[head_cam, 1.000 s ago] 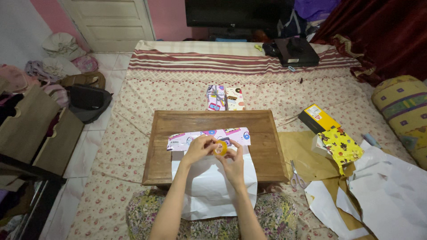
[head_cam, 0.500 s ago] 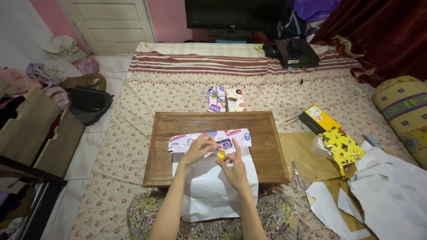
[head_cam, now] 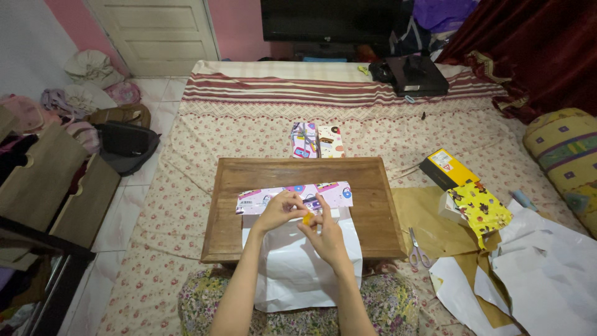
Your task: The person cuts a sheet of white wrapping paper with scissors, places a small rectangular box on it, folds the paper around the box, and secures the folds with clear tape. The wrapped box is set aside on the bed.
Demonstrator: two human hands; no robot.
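Note:
A small yellow tape roll (head_cam: 308,218) sits between both hands over a low wooden table (head_cam: 230,230). My right hand (head_cam: 324,234) grips the roll. My left hand (head_cam: 281,209) pinches at it from the left, fingers closed on its edge. Just behind the hands lies a box partly wrapped in pink patterned paper (head_cam: 333,193). The white underside of the wrapping sheet (head_cam: 292,274) spreads from the box toward me and hangs over the table's near edge.
Two wrapped gifts (head_cam: 316,140) stand behind the table. Scissors (head_cam: 416,250), a yellow box (head_cam: 449,168), yellow patterned paper (head_cam: 480,208) and loose white and brown sheets (head_cam: 535,267) lie to the right. Bags (head_cam: 121,142) and shelving (head_cam: 50,186) are on the left.
Both hands have drawn closer together around the tape roll and shifted slightly toward me. The roll is now more hidden by the fingers.

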